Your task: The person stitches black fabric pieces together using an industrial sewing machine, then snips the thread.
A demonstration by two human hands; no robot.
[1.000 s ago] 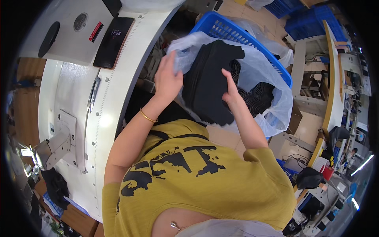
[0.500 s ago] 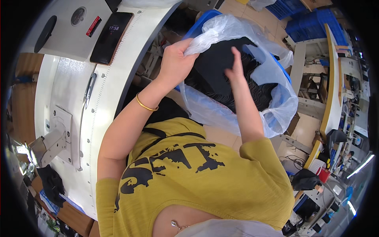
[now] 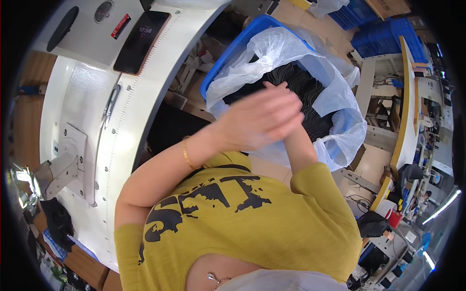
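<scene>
A clear plastic bag point(image 3: 274, 48) lines a blue bin point(image 3: 211, 77) in front of me. Inside the bag lie black fabric pieces point(image 3: 315, 104), stacked with wavy edges. My left hand point(image 3: 259, 119) is smeared by motion. It crosses in front of my right hand point(image 3: 277, 85) at the near side of the bag, and the plastic is out of its fingers. Of my right hand only some fingertips show above the left, over the black pieces. The rest is hidden, so I cannot see whether it holds anything.
On my left a white machine table point(image 3: 124, 160) carries a black phone point(image 3: 141, 42) and thread snips point(image 3: 111, 106). Blue crates point(image 3: 388, 41) stand at the far right. A wooden-edged bench point(image 3: 407, 111) runs along the right side.
My left hand has let go of the bag's edge and swung right and nearer, over my right hand. The bag's rim has sunk, baring more of the blue bin.
</scene>
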